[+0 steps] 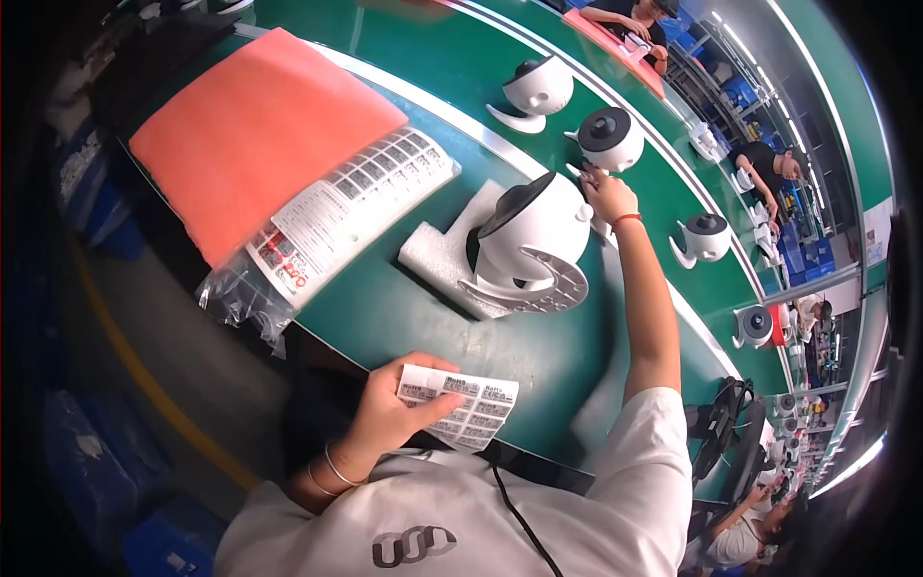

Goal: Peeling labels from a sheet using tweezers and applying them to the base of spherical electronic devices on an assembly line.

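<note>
Currently, left hand (386, 412) pinches one white gridded label sheet (476, 415); right hand (611, 198), grip unclear, beside one round white-and-black device (620, 152).

Label sheet (476, 412) in left hand (389, 409): small black print per label. Tabletop (356, 327) label stack (358, 207): printed grids, red handwriting (295, 267). Shirt (327, 539): dark linked-loop logo (413, 545).
</note>
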A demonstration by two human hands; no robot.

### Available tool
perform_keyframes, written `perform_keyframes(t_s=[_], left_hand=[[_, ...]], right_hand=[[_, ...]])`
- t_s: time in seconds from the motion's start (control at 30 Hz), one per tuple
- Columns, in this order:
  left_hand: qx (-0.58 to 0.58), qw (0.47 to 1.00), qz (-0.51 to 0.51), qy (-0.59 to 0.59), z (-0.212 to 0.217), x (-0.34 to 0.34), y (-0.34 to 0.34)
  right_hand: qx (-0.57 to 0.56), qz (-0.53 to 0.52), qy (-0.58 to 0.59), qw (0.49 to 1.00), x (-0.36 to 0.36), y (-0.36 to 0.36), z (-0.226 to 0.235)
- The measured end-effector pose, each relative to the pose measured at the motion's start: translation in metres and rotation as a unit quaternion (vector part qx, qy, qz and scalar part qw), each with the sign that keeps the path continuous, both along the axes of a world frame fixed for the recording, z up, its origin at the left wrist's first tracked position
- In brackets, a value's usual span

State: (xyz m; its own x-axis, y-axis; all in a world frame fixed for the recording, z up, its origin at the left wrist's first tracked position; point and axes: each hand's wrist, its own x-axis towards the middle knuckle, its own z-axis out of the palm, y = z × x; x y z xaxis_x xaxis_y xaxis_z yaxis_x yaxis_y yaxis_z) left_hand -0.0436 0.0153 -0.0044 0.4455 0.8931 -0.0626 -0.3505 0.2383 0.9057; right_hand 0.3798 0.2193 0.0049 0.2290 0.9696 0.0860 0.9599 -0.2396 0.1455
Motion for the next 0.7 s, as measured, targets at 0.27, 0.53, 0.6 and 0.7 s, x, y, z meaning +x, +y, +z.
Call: perform_keyframes(t_s=[0.27,0.53,0.6,0.7], left_hand=[[-0.015,1.0,-0.016,-0.014,-0.001,-0.001,0.001],[0.012,1.0,-0.012,-0.01,0.001,0.0,-0.005],[0.014,1.0,0.008,-0.004,0.003,0.0,-0.009],[0.025,0.999,0.015,-0.014,0.004,0.003,-0.013]], right_hand=[[0.046,0.041,-0.059,0.996,0.013,-0.124,0.015],[0.09,-0.09,0.082,0.988,-0.038,-0.282,0.015],[0.142,-0.047,0.136,0.979,-0.07,-0.297,0.025],[0.259,-0.054,0.422,0.867,-0.122,-0.314,0.03]])
